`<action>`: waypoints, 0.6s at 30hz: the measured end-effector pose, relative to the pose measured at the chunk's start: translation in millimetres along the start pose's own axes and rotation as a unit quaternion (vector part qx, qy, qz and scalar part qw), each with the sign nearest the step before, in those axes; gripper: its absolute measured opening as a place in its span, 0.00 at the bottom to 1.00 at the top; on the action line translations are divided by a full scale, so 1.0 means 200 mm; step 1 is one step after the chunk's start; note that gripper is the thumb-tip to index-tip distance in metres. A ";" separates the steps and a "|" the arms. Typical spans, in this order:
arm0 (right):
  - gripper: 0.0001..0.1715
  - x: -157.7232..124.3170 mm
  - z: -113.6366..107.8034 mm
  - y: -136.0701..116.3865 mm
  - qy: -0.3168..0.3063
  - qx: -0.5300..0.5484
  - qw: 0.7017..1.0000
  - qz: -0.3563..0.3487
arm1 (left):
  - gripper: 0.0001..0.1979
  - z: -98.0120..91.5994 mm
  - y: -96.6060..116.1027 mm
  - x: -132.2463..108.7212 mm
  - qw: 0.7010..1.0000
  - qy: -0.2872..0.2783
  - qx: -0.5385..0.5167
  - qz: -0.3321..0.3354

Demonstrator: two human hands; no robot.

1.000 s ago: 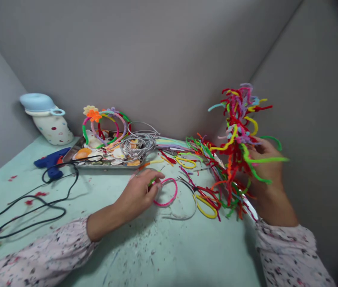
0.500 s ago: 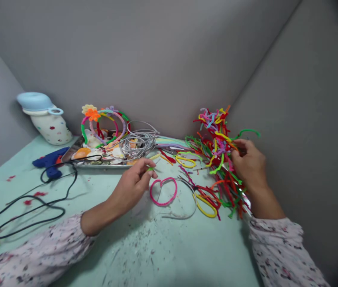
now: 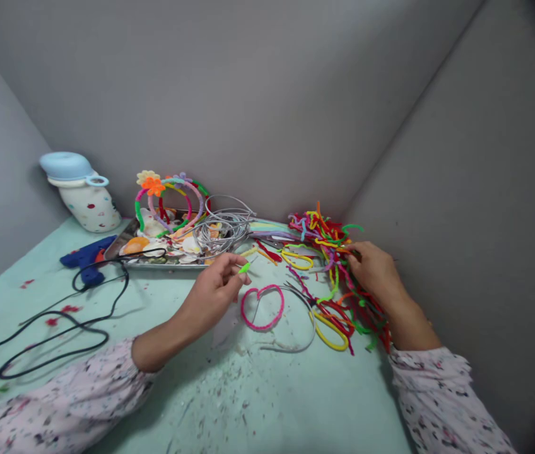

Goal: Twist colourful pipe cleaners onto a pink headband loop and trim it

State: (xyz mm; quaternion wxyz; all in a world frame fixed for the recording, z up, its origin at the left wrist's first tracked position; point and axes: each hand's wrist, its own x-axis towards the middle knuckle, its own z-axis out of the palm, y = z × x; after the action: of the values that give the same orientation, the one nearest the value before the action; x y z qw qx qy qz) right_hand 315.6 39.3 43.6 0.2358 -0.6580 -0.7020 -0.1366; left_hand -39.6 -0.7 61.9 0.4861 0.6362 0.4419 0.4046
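My left hand [image 3: 215, 290] hovers just above the pale green table [image 3: 267, 403], its fingers pinched on a short green pipe-cleaner piece [image 3: 245, 267]. Right of it lies a pink pipe-cleaner loop [image 3: 262, 307] on a grey headband [image 3: 296, 343]. My right hand [image 3: 374, 271] rests on the heap of coloured pipe cleaners [image 3: 329, 243] by the right wall, fingers curled into the strands. Yellow-handled scissors [image 3: 327, 325] lie between the loop and the heap.
A metal tray [image 3: 163, 261] at the back holds shells, decorated headbands [image 3: 168, 195] and bare grey headbands [image 3: 223, 227]. A blue glue gun [image 3: 85, 255] with a black cord [image 3: 59, 315] lies at the left. A spotted white jug [image 3: 82, 192] stands in the far left corner.
My right hand has lowered the bunch of pipe cleaners from the air onto the heap by the wall. My left hand has lifted off the pink loop, pinching a green piece.
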 end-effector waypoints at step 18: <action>0.13 0.03 -0.10 -0.07 0.077 0.305 0.929 0.196 | 0.16 0.07 -0.11 -0.03 0.987 -0.034 0.152 0.031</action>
State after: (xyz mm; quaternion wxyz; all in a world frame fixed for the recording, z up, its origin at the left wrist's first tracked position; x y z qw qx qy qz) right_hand 305.5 33.1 66.4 0.5009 -0.6661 -0.5464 0.0831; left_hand -32.8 -7.0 36.4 0.3859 0.7293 0.4616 0.3257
